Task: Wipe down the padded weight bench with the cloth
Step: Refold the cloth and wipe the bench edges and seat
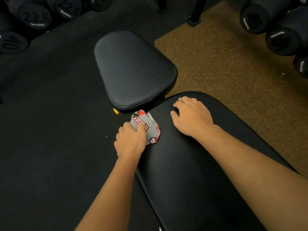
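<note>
A crumpled grey and red cloth (147, 126) sits bunched on the left edge of the long back pad (191, 164) of a black weight bench, right at the pad's far corner, just beside the gap to the separate seat pad (133, 69). The left hand (130, 140) is closed over the near side of the cloth, fingers curled around it and pressing it down onto the vinyl. The left forearm comes up from the bottom of the view, over the dark rubber floor (50, 130) beside the bench.

The right hand (191, 115) lies flat on the same pad, near its far end, fingers spread and holding nothing; it looks to be bracing. Its forearm crosses the pad from the lower right.

This appears to be the wiping step, with the cloth working the back pad's far left corner. The seat pad shows no cloth on it, so it likely remains to be done. The next move probably calls for keeping pressure on the cloth and sweeping it across the pad, or over the gap onto the seat pad; the right hand would have to lift clear of the path.

A small yellow knob (116, 111) shows under the seat pad's near edge. Dumbbells (35, 15) are racked at the top left and top right, and brown carpet (233, 72) lies to the right.
</note>
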